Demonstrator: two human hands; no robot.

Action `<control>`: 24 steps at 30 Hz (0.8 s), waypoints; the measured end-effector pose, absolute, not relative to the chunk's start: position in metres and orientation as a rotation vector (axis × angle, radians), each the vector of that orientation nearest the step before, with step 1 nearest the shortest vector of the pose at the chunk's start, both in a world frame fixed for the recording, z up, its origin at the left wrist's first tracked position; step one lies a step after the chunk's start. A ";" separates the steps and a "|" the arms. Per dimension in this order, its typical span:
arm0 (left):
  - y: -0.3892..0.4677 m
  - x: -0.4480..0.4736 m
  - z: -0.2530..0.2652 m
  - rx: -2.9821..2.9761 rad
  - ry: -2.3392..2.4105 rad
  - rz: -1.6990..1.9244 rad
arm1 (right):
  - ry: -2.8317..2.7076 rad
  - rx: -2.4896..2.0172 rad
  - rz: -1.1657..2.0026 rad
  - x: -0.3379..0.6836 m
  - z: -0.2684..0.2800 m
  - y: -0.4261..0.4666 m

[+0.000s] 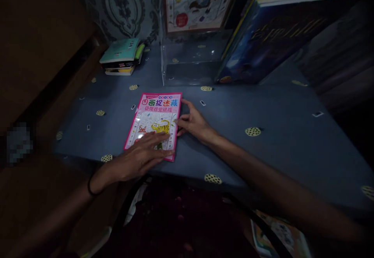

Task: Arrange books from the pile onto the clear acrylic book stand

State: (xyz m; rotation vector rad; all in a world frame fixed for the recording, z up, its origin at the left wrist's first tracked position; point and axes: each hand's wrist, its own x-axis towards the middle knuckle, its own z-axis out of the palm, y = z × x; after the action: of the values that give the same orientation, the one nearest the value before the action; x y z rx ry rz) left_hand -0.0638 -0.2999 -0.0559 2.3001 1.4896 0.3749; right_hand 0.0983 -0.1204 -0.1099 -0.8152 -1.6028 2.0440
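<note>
One pink picture book (154, 123) lay flat near the front edge of the blue table (263, 110), centre-left of the frame, its long axis running front to back and its title end pointing away toward the wall. The left hand (140, 156) pressed flat and open on its lower cover, gripping nothing. The right hand (192, 122) touched the book's right edge with loose fingertips. One small stack of books (122, 56) sat in the upper left.
</note>
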 end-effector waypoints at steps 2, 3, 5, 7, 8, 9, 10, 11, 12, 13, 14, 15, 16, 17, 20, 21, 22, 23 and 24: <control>-0.309 -0.061 -0.062 2.347 1.515 0.364 | -1.614 -0.822 2.027 0.098 -0.110 -0.122; -0.313 -0.060 -0.065 2.369 1.529 0.372 | -1.615 -0.828 2.022 0.098 -0.110 -0.122; -0.316 -0.058 -0.071 2.406 1.558 0.398 | -1.611 -0.845 2.009 0.099 -0.108 -0.123; -0.316 -0.055 -0.074 2.437 1.607 0.395 | -1.594 -0.865 2.003 0.099 -0.107 -0.124; -0.316 -0.052 -0.075 2.459 1.633 0.381 | -1.575 -0.874 2.007 0.099 -0.106 -0.125; -0.315 -0.049 -0.076 2.487 1.661 0.362 | -1.551 -0.880 2.016 0.099 -0.105 -0.125; -0.314 -0.046 -0.078 2.522 1.693 0.340 | -1.522 -0.884 2.030 0.099 -0.104 -0.126; -0.314 -0.042 -0.080 2.560 1.733 0.314 | -1.497 -0.884 2.046 0.098 -0.104 -0.126; -0.313 -0.038 -0.083 2.599 1.783 0.293 | -1.479 -0.886 2.060 0.098 -0.104 -0.125; -0.313 -0.035 -0.086 2.636 1.838 0.270 | -1.471 -0.888 2.070 0.098 -0.104 -0.125; -0.313 -0.032 -0.089 2.668 1.893 0.247 | -1.475 -0.893 2.070 0.098 -0.104 -0.124; -0.313 -0.029 -0.092 2.698 1.937 0.228 | -1.498 -0.898 2.057 0.099 -0.104 -0.123; -0.313 -0.027 -0.094 2.726 1.968 0.213 | -1.553 -0.900 2.025 0.100 -0.104 -0.121; -0.313 -0.025 -0.096 2.748 1.990 0.200 | -1.644 -0.895 1.959 0.101 -0.104 -0.119; -0.314 -0.022 -0.098 2.791 2.039 0.168 | -2.072 -0.838 1.502 0.103 -0.104 -0.114; -0.314 -0.021 -0.098 2.809 2.048 0.156 | -2.200 -0.802 1.292 0.104 -0.104 -0.113; -0.313 -0.021 -0.100 2.822 2.060 0.144 | -2.286 -0.754 1.100 0.104 -0.104 -0.113; -0.313 -0.020 -0.102 2.836 2.071 0.132 | -2.339 -0.689 0.945 0.103 -0.106 -0.114; -0.312 -0.020 -0.105 2.850 2.079 0.124 | -2.376 -0.602 0.833 0.103 -0.108 -0.114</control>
State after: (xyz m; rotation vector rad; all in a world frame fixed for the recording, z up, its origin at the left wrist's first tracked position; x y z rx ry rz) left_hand -0.0197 -0.3118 -0.1052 2.8499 2.0795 0.1240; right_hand 0.1026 -0.1145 -0.1078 -0.6023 -2.3757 0.8326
